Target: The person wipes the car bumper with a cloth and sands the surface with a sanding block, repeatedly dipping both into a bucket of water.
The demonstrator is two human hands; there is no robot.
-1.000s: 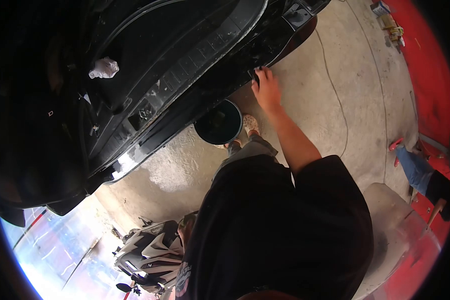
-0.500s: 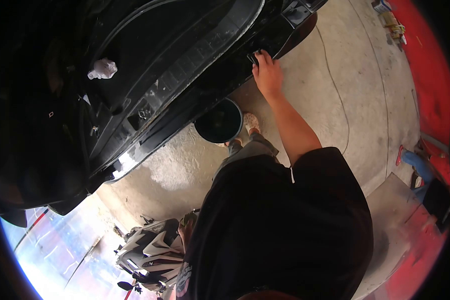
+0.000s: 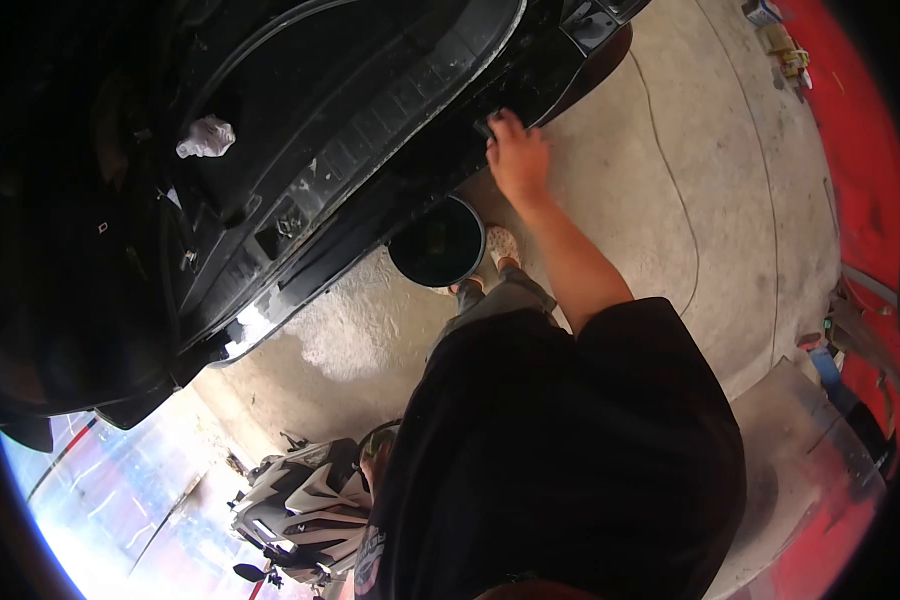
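Note:
My right hand (image 3: 517,158) reaches out to the glossy black car panel (image 3: 410,185), its fingers closed on a small dark pad (image 3: 485,128) laid against the surface. The pad's exact kind is hard to make out. Low at my left side, part of my left hand (image 3: 374,468) shows beside my black shirt, close to the motorcycle in view. Its fingers are mostly hidden, and a dark greenish shape is near it. Below the panel, by my feet, stands a round black bucket (image 3: 483,232) with a dark interior.
A crumpled white cloth or paper (image 3: 206,137) lies on the black bodywork. The motorcycle (image 3: 305,500) stands at lower left. Cables (image 3: 668,170) run across the concrete floor (image 3: 720,200). At far right are a grey sheet (image 3: 780,440), part of a person (image 3: 842,385) and small containers (image 3: 790,55).
My right hand has slid a little left and down along the panel with the dark pad. The person at far right has shifted, partly behind the sheet.

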